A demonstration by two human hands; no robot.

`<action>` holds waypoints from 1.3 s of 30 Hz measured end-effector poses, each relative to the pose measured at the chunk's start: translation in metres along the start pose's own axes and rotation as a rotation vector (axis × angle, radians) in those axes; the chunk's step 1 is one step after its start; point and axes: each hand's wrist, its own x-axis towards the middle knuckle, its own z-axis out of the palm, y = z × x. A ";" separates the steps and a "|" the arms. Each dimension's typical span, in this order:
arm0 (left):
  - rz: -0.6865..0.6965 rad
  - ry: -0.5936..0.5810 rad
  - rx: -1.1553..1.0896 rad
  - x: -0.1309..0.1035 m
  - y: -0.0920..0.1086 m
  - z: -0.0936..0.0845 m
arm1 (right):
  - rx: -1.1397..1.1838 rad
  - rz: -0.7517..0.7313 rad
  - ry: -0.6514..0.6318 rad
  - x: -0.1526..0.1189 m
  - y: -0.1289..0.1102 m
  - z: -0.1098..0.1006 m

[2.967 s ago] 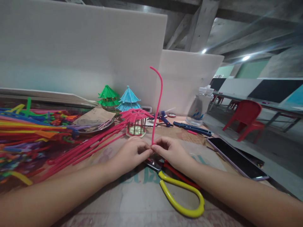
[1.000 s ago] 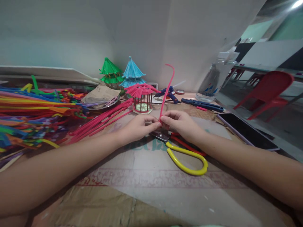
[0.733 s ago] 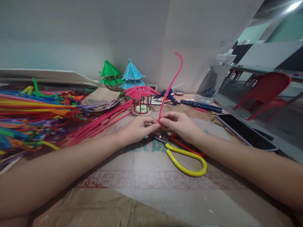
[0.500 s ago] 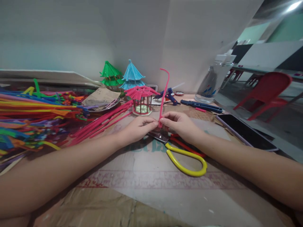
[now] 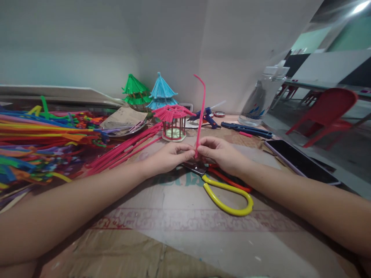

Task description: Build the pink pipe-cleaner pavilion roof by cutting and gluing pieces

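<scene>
A pink pipe cleaner point(image 5: 202, 112) stands upright between my two hands, its top end bent over to the left. My left hand point(image 5: 175, 156) pinches its lower end between thumb and fingertips. Right beside it, my right hand point(image 5: 216, 152) is closed on the same pipe cleaner. Under the hands lie scissors point(image 5: 228, 197) with one yellow and one red handle; their blades are partly hidden. Behind the hands stands a small pavilion point(image 5: 174, 121) with a pink pipe cleaner roof and brown posts. Loose pink pipe cleaners point(image 5: 127, 150) lie left of it.
Bundles of coloured pipe cleaners point(image 5: 52, 131) cover the left side. Green point(image 5: 135, 90) and blue point(image 5: 160, 92) roofed models stand at the wall. A glue gun point(image 5: 207, 117), a dark blue cutter point(image 5: 246, 130), a water jug point(image 5: 255, 102) and a phone point(image 5: 301, 160) sit farther right.
The pink pipe cleaner's free end has risen and straightened slightly, its tip shifting a little left. Both hands stay in nearly the same place, still gripping it.
</scene>
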 end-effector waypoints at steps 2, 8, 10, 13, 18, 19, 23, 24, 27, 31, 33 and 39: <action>-0.015 -0.003 -0.015 0.000 0.001 -0.001 | 0.019 -0.002 -0.030 -0.001 0.000 0.000; -0.044 0.008 -0.076 0.000 0.004 0.002 | 0.011 -0.036 -0.043 -0.001 0.000 0.000; -0.043 0.066 -0.069 0.000 0.004 0.003 | -0.009 -0.055 -0.008 0.000 0.000 0.001; -0.058 0.193 0.020 -0.002 0.006 0.006 | -0.062 -0.065 0.050 0.001 -0.002 0.004; 0.002 0.275 0.281 -0.005 0.007 0.009 | -0.205 -0.057 0.110 -0.001 -0.005 0.006; 0.016 0.273 0.292 -0.005 0.006 0.009 | -0.221 -0.061 0.111 -0.001 -0.004 0.005; 0.039 0.233 0.246 -0.003 0.002 0.007 | -0.187 -0.076 0.113 -0.001 -0.001 0.003; 0.037 0.222 0.226 -0.003 0.001 0.007 | -0.172 -0.074 0.120 0.000 0.000 0.002; 0.022 0.196 0.177 -0.002 0.002 0.004 | -0.144 -0.052 0.131 0.001 0.001 0.002; -0.003 0.165 0.139 -0.002 0.004 0.003 | -0.151 -0.041 0.130 0.001 -0.001 0.003; -0.016 0.158 0.139 -0.001 0.004 0.003 | -0.159 -0.037 0.123 0.001 -0.001 0.003; -0.002 0.177 0.191 -0.001 0.002 0.003 | -0.168 -0.024 0.117 0.001 -0.003 0.004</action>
